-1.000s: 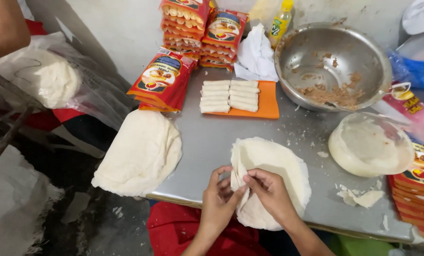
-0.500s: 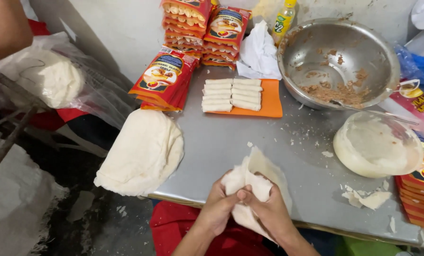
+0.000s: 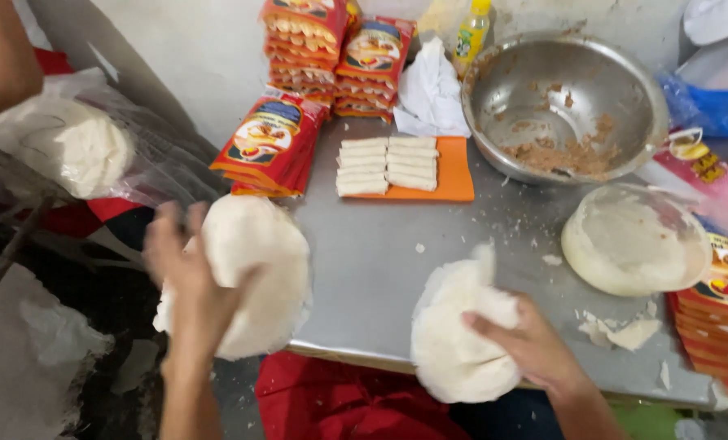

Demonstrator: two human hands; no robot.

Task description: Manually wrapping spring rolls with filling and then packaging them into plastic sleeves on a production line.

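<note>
Thin white wrapper sheets (image 3: pixel 453 334) are gripped crumpled by right hand (image 3: pixel 527 346); left hand (image 3: pixel 189 273), fingers spread (blurred), touches white stack (image 3: pixel 258 269); better lift gently, sheets tear.

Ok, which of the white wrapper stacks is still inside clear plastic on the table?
The round stack at the table's right side; both stacks under the hands lie bare.

Soft, even indoor light, faint glare on the steel bowl (image 3: pixel 563 106), motion-blurred left hand (image 3: pixel 183 273).
</note>
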